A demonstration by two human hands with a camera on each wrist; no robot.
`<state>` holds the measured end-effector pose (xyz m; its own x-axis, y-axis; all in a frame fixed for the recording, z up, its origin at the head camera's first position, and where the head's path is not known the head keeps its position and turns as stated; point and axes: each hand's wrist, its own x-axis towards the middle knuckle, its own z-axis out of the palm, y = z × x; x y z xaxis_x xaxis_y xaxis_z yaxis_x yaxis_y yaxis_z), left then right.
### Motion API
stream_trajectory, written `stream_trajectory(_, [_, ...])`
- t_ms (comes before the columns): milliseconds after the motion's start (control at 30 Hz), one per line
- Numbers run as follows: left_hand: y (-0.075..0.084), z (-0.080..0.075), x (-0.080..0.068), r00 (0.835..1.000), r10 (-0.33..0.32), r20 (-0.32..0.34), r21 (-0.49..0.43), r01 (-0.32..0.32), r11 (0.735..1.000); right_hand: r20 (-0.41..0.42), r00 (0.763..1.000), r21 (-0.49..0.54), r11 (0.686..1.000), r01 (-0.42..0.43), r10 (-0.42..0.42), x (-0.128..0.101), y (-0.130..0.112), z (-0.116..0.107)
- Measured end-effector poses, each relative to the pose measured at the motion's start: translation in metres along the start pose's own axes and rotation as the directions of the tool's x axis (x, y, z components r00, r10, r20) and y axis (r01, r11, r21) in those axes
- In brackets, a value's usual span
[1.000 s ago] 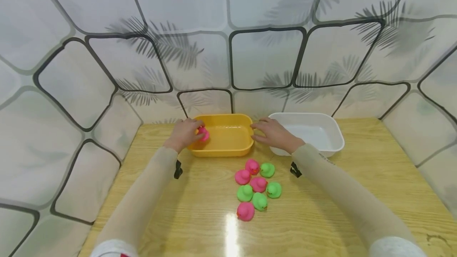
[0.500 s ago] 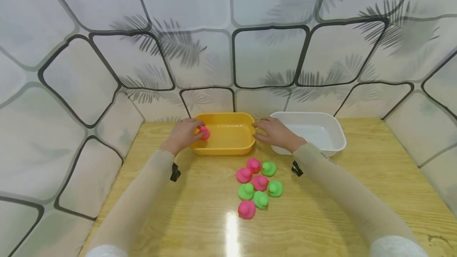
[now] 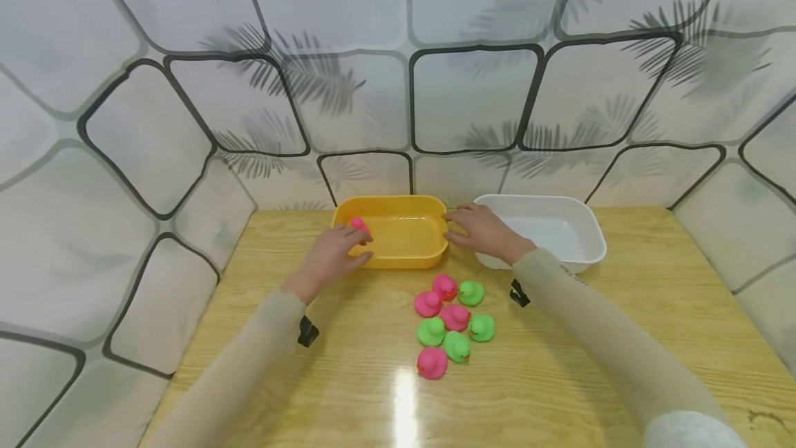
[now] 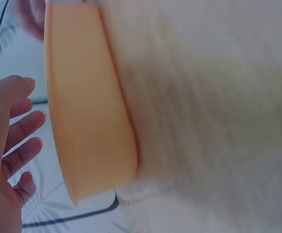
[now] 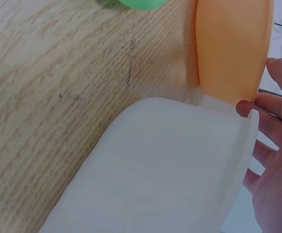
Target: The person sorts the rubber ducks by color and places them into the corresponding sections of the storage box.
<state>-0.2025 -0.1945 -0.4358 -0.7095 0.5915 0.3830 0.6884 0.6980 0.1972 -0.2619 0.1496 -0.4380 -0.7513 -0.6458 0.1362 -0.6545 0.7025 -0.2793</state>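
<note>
A pink duck [image 3: 359, 225] sits inside the yellow tub [image 3: 404, 258] at its left end. My left hand [image 3: 329, 258] hovers just in front of the tub's left corner, fingers relaxed and holding nothing; the left wrist view shows the same hand [image 4: 7, 145] with spread fingers beside the tub's outer wall [image 4: 87, 111]. My right hand [image 3: 485, 232] rests with straight fingers where the yellow tub meets the white tub [image 3: 595, 244]. In the right wrist view its fingers [image 5: 272, 107] touch the white tub's rim [image 5: 248, 141].
Several pink and green ducks [image 3: 452, 323] lie clustered on the wooden table [image 3: 560, 379] in front of the tubs. A green duck [image 5: 141, 4] peeks in at the top of the right wrist view. Patterned curtain walls [image 3: 472, 102] enclose the table.
My left hand let go of the pink duck inside the yellow tub and drew back toward me. The right hand stayed at the tub rims.
</note>
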Motion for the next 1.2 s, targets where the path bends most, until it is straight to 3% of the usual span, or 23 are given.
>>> stream_trajectory(167, [0.014, 0.009, -0.012, 1.0, 0.029, -0.004, 0.011, -0.029, 1.0, 0.02, 1.0, 0.007, 1.0, -0.021, 0.021, -0.001, 0.0, 0.004])
stream_trajectory(300, [0.026, 0.012, -0.021, 0.998, 0.047, -0.047, 0.002, -0.047, 0.999, 0.033, 0.999, 0.024, 0.999, -0.041, 0.04, -0.003, 0.0, 0.009])
stream_trajectory(533, [0.051, 0.014, -0.029, 0.988, 0.127, -0.089, -0.021, -0.129, 0.991, 0.026, 0.999, 0.02, 0.999, -0.035, 0.034, -0.006, 0.001, 0.012])
stream_trajectory(800, [0.088, 0.02, -0.035, 0.973, 0.23, -0.019, -0.098, -0.231, 0.968, 0.021, 0.999, 0.011, 0.999, -0.033, 0.032, -0.006, 0.001, 0.005])
stream_trajectory(1200, [0.131, 0.033, -0.048, 0.959, 0.247, 0.142, -0.193, -0.218, 0.957, 0.011, 0.999, -0.001, 0.999, -0.041, 0.041, -0.001, 0.001, -0.001])
